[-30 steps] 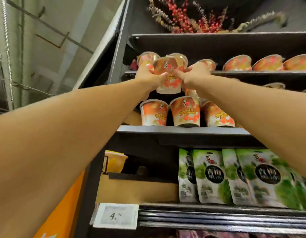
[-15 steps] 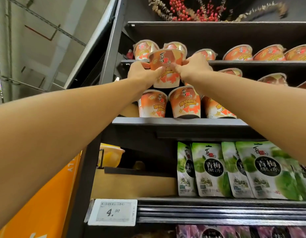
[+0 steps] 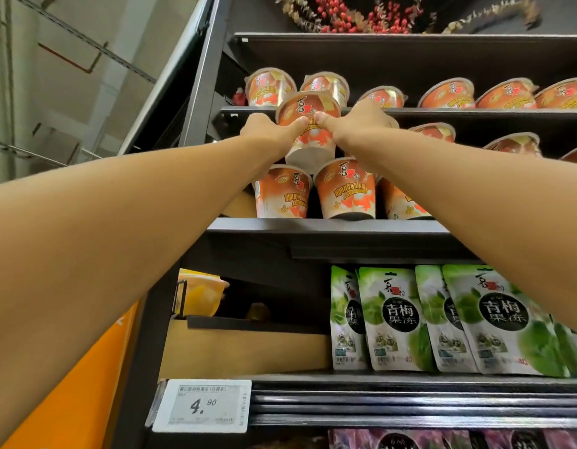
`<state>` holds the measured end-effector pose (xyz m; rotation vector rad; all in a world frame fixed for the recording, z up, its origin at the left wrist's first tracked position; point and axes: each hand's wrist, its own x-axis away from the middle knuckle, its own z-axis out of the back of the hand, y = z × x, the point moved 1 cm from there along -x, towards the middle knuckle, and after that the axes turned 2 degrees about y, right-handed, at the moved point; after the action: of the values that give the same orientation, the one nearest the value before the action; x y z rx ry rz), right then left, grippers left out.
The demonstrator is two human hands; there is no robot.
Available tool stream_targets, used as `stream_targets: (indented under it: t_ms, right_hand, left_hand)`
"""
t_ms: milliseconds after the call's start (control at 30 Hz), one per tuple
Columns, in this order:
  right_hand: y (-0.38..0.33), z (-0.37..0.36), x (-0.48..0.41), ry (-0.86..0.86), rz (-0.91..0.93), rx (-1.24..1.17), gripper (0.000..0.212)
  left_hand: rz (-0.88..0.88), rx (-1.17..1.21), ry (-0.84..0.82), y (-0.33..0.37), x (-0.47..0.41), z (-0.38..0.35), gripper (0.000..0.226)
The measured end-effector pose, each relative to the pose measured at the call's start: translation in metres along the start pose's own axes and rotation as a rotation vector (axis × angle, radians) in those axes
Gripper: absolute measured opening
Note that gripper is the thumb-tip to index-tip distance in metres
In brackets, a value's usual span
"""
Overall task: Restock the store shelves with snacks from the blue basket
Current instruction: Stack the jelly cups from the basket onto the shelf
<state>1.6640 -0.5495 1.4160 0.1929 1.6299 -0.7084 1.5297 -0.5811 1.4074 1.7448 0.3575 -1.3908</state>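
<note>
Both arms reach up to the shelves. My left hand (image 3: 268, 130) and my right hand (image 3: 361, 124) grip one orange-and-white snack cup (image 3: 309, 147) from either side, thumbs meeting on its front. The cup is tilted, its lid leaning toward me, and its base sits just above the lids of two like cups (image 3: 314, 192) on the middle shelf (image 3: 329, 225). More of these cups (image 3: 270, 87) line the upper shelf. The blue basket is out of view.
Green pouches (image 3: 394, 319) stand on the lower shelf, with a cardboard box (image 3: 245, 351) and a yellow tub (image 3: 199, 294) to their left. A 4.90 price tag (image 3: 201, 406) hangs on the rail. Red berry decoration (image 3: 345, 14) tops the unit. An orange panel (image 3: 86, 384) stands at left.
The cup has tipped, its lid now leaning toward me, and both thumbs have closed together on its front. The camera view has shifted slightly relative to the shelves.
</note>
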Motion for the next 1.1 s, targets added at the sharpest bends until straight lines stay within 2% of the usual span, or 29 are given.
stream_targets:
  t_ms: [133,267,367,433,533,633,767,833,933,1100]
  right_hand:
    - [0.002,-0.007,-0.005,-0.027,-0.035,0.075,0.04]
    - [0.004,-0.017,-0.002,0.092,-0.012,0.28,0.047]
    - [0.005,-0.021,0.001,0.101,0.027,0.318,0.049]
    - [0.007,-0.023,0.001,0.081,0.045,0.349,0.046]
    - [0.01,-0.022,0.002,0.078,0.085,0.365,0.037]
    - [0.014,-0.016,0.006,0.11,0.15,0.335,0.034]
    - [0.018,-0.004,0.022,0.175,0.265,0.26,0.024]
    - [0.021,0.003,0.036,0.196,0.298,0.199,0.022]
    - [0.028,0.016,0.063,0.146,0.318,0.112,0.023]
    - [0.051,0.047,0.132,-0.037,0.265,-0.001,0.024]
  left_hand:
    - [0.037,-0.106,-0.056,0.004,-0.004,-0.006,0.061]
    - [0.034,-0.212,-0.108,0.0,-0.009,-0.012,0.054]
    - [0.053,-0.245,-0.136,-0.005,-0.009,-0.013,0.061]
    - [0.076,-0.283,-0.171,-0.006,-0.008,-0.013,0.069]
    - [0.071,-0.306,-0.186,-0.007,-0.009,-0.013,0.064]
    - [0.004,-0.317,-0.094,-0.011,-0.005,-0.007,0.048]
    - [-0.189,-0.527,0.282,-0.008,0.022,-0.001,0.041]
    - [-0.322,-0.39,0.396,-0.002,0.042,0.002,0.027]
    - [-0.389,-0.227,0.36,0.0,0.077,0.001,0.016]
    - [-0.165,-0.005,0.101,-0.008,0.172,-0.023,0.021]
